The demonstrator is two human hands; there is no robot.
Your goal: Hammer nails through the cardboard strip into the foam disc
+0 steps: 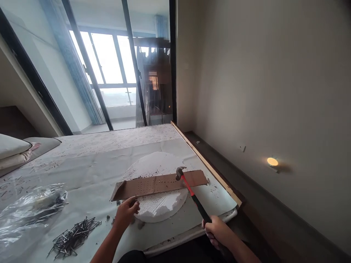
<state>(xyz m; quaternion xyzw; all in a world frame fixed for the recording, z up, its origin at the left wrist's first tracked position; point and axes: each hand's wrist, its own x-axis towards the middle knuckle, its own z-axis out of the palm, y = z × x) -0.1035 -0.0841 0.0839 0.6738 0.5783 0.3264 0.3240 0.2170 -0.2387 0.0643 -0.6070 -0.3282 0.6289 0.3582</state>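
My right hand [218, 232] grips the black handle of a claw hammer [196, 201]. The hammer's head is over the right half of a brown cardboard strip [152, 185], which has rows of small holes or dots. Under the strip lies a white round foam board [161, 204] with a broken, crumbly surface. Beside the strip's near left edge is my left hand [126, 213], its fingers curled together; what they hold, if anything, is too small to make out. A pile of loose nails [73, 237] lies to the left of that hand.
A clear plastic bag [33, 208] with dark contents lies at the left. Grey-green sheeting [98, 175] covers the bed-like surface, edged on the right by a wooden rail [205, 157]. Crumbs are scattered around the foam. A lit lamp [272, 162] is on the right wall.
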